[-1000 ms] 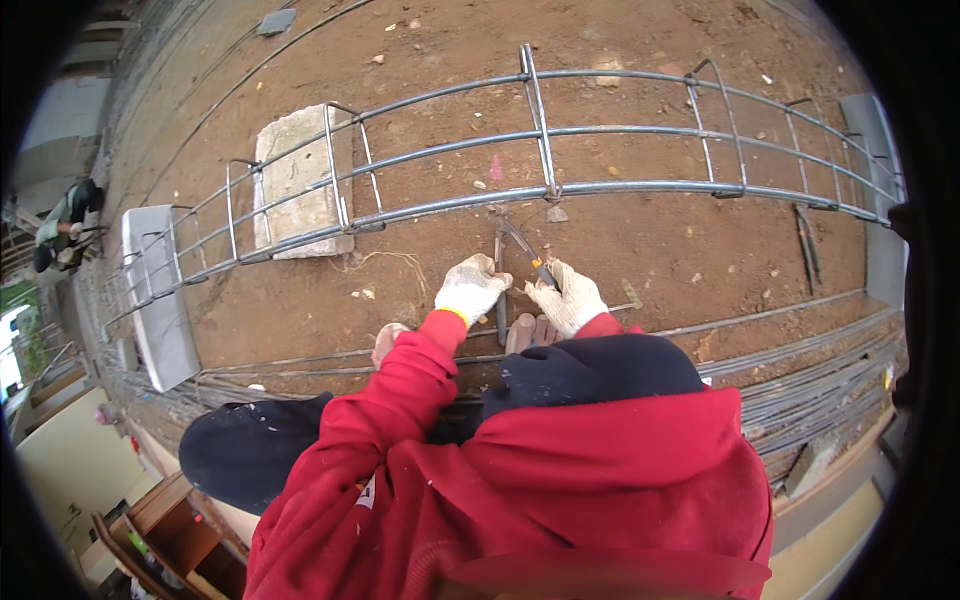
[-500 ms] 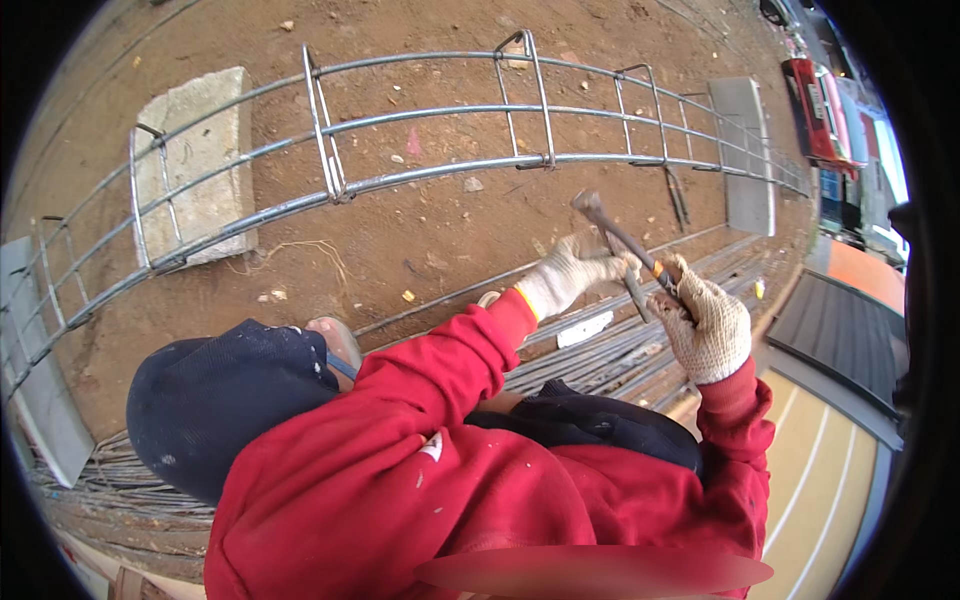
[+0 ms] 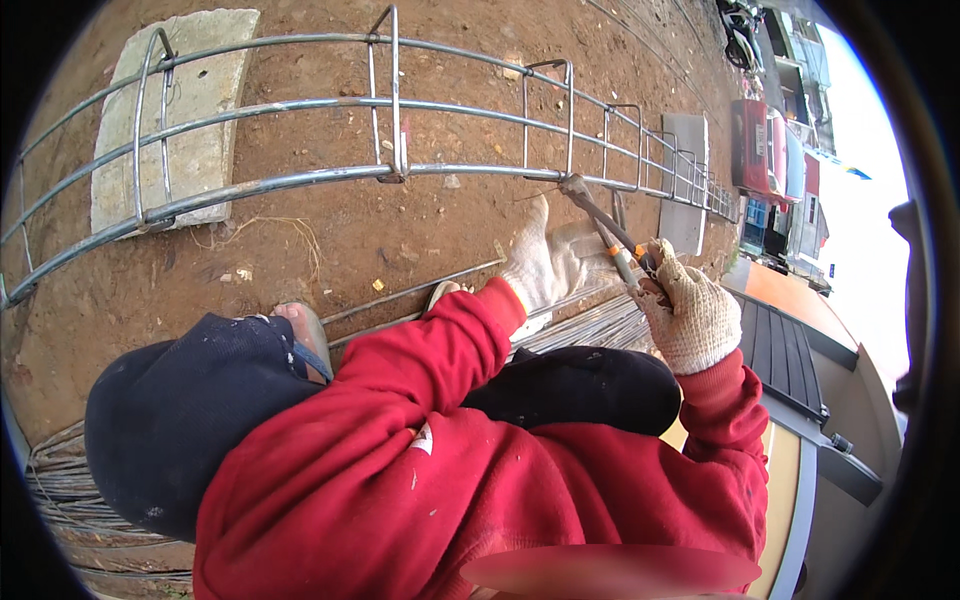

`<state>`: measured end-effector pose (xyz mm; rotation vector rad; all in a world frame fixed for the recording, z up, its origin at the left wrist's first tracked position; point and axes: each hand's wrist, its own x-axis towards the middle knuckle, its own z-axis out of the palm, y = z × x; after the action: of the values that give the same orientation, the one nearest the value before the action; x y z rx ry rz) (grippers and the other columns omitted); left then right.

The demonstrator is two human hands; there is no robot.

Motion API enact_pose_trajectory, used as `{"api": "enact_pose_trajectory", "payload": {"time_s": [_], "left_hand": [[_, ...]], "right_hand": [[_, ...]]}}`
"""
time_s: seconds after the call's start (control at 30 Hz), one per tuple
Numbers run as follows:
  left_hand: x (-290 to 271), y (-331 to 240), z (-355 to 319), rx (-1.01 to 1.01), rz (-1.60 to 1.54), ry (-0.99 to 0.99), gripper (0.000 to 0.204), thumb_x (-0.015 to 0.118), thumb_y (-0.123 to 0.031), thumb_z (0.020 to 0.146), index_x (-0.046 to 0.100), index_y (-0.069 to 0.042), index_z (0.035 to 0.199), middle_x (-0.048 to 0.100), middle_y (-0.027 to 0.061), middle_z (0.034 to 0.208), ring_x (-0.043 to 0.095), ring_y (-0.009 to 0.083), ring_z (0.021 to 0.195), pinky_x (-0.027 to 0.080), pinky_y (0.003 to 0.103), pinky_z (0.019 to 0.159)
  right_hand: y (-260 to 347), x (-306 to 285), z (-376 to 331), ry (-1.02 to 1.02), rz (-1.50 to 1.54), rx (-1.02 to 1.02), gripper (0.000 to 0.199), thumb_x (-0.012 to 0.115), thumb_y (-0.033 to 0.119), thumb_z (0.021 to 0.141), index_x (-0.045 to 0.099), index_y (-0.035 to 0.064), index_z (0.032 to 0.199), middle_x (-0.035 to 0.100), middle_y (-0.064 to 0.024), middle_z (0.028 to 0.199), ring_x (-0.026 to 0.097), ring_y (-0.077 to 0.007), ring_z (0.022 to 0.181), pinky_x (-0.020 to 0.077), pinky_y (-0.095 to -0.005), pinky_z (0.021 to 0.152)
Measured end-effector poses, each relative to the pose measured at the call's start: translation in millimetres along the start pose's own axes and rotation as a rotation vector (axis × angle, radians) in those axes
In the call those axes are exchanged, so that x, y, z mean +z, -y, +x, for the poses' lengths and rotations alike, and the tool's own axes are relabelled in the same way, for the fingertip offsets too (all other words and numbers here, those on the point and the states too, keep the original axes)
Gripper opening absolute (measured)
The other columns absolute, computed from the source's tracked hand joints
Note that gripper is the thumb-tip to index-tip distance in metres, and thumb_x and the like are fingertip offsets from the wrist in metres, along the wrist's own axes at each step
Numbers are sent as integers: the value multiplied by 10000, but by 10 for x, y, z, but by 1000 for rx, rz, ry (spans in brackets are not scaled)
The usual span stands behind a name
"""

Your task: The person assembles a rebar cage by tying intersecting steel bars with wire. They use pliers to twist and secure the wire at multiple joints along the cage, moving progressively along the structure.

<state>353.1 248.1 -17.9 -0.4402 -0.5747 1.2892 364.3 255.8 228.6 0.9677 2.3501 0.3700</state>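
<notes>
Brown soil point(image 3: 400, 235) lay beneath steel cage point(image 3: 470, 169). Pincers point(image 3: 607, 219) clasped in right hand point(image 3: 695, 315), beside blurred left hand point(image 3: 540, 270), thumb spread; half-second earlier, left fingers bunched near handles.

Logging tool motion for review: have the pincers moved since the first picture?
Yes: the pincers have moved right, farther from the pale concrete slab.

Slanted metal pincers point(image 3: 605, 219) (orange-marked)
</notes>
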Motion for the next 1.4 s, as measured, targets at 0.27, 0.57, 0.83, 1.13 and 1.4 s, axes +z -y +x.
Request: {"api": "enact_pose_trajectory", "payload": {"time_s": [0.27, 0.57, 0.83, 1.13, 1.4], "left_hand": [[204, -115, -74, -130, 95, 144, 1065, 286, -824, 863, 380, 61, 1448, 442, 304, 1431, 436, 496, 1307, 301, 653, 1092], [260, -80, -27, -77, 80, 267, 869, 429, -654, 943, 378, 58, 1439, 446, 295, 1426, 496, 451, 1269, 398, 593, 1063], [570, 17, 25, -67, -141, 76, 633, 412, -479, 1024, 439, 45, 1379, 489, 304, 1379, 501, 444, 1267, 406, 582, 1060], [728, 24, 23, -49, -204, 137, 657, 380, -504, 1024, 415, 27, 1408, 447, 306, 1420, 449, 487, 1298, 338, 626, 1090], [747, 68, 129, 50, 4, -51, 636, 410, -559, 1002, 454, -63, 1397, 485, 247, 1409, 473, 481, 1273, 344, 611, 1089]], "right_hand": [[47, -77, 34, 17, 49, -8, 437, 674, 260, 874, 576, 103, 1269, 689, -144, 846, 684, -337, 772, 535, -432, 662], [-147, -109, 93, 73, 136, -6, 450, 700, 266, 853, 615, 60, 1244, 694, -159, 835, 689, -349, 782, 539, -418, 670], [-264, -223, 251, 54, -176, 41, 787, 724, 290, 824, 355, 63, 1482, 669, -193, 1057, 674, -356, 892, 538, -419, 740], [-151, -232, 199, -158, -830, -142, 603, 631, 185, 838, 463, 107, 1412, 521, -97, 1256, 567, -240, 970, 450, -399, 826], [-348, -667, 688, 303, -519, -94, 324, 668, 148, 826, 586, 57, 1126, 658, -146, 864, 674, -331, 782, 535, -455, 702]]}}
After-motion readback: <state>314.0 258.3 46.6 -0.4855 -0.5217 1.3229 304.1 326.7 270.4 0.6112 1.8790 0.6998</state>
